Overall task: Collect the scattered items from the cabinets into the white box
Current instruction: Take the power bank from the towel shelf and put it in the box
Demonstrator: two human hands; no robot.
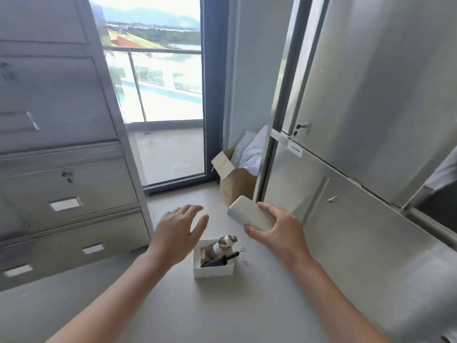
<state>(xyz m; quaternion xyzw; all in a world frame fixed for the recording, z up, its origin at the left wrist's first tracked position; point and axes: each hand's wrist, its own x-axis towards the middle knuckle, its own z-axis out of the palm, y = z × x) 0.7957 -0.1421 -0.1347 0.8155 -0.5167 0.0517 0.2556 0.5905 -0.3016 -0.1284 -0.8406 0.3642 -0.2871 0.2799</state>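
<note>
White and flat, the slab (247, 215) is sitting in the right hand (279, 231), with fingers and thumb clamped on its edges so it is not slipping. It is hanging near the white box (214, 269) on the floor (222, 305) and is likely going in next. The left hand (178, 231) is floating empty, fingers spread apart.

My two hands were bare. Left hand (176, 233) came out smeared by motion blur, its fingers (190, 210) soft-edged, little detail readable. Right hand (282, 233) was sharper: knuckle ridges and the rounded thumb (254, 231) showed clearly, its outline crisp from wrist to fingertips. Both forearms were bare along everything in frame, left forearm (118, 293) and right forearm (333, 293), slim at the wrists and widening toward the bottom edge. Skin surface looked smooth and plain. Upper arms and clothing were cut off by the frame, so I couldn't tell what I wore.
</note>
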